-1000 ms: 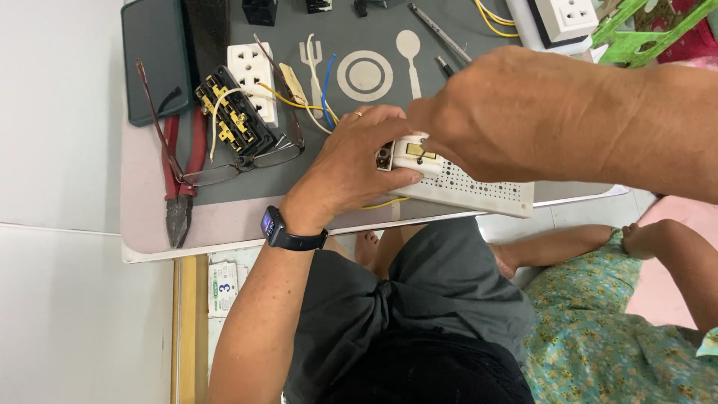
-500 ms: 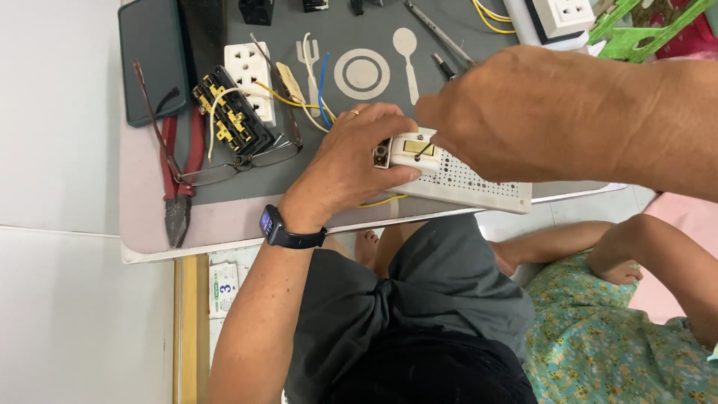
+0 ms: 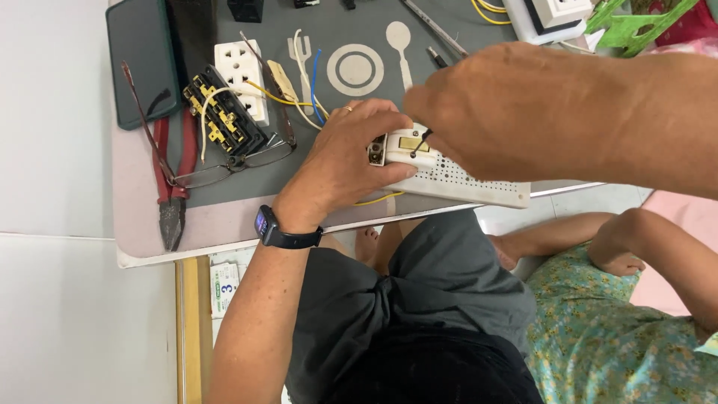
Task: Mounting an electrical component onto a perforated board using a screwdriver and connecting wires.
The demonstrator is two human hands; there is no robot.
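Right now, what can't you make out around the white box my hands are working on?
All in the head view:
- Tool in the right hand: only a thin dark tip shows at the white box; the hand hides the rest.
- Near end of the box: covered by the left hand.
- Yellow wire: runs under the box, its end hidden.
- White socket at the top: cut off by the edge.
- Pliers: partly under the glasses.

Dark phone screen (image 3: 142, 63) at table's far corner, lit smartwatch face (image 3: 262, 222), green-white label (image 3: 223, 288) below table edge
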